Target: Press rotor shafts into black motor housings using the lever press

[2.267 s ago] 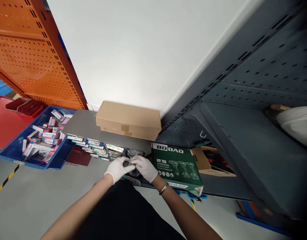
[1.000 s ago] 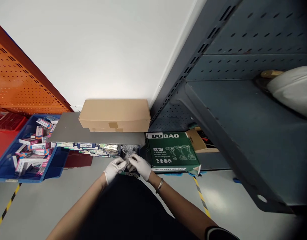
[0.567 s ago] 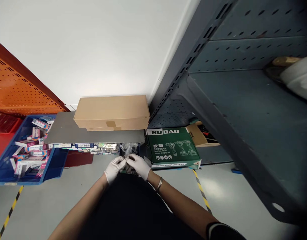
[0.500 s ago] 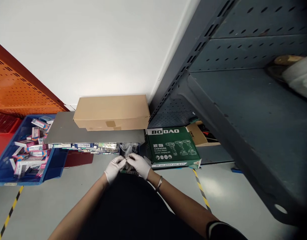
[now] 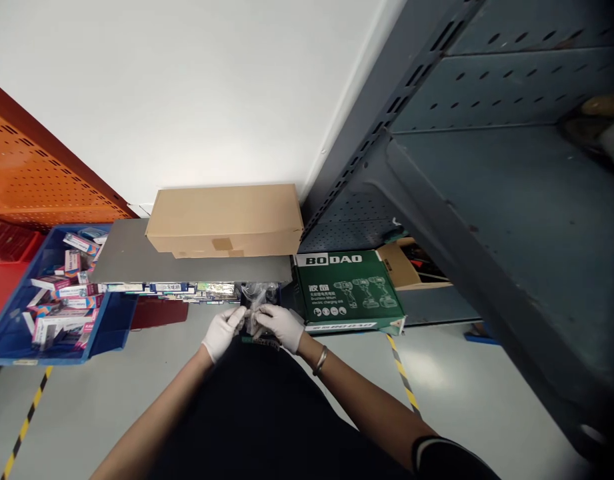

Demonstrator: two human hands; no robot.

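Note:
My left hand (image 5: 223, 331), in a white glove, is closed in a pinch at the left side of a clear plastic bag (image 5: 255, 300). My right hand (image 5: 283, 325), gloved the same way with a metal bangle on its wrist, has its fingers curled on the bag's right side. Small contents inside the bag are too blurred to name. Below and behind the hands is a dark, narrow bin (image 5: 273, 291) under the edge of a grey shelf (image 5: 127, 257), partly hidden by the hands.
A brown cardboard box (image 5: 227, 213) lies on the grey shelf. Right of my hands sits a green drill box (image 5: 351, 293). A blue bin (image 5: 121, 327) with several small boxes stands at left. The dark metal rack (image 5: 437, 220) juts in from the right.
My hands have moved slightly apart, with more of the plastic bag showing between them. The view has shifted a little.

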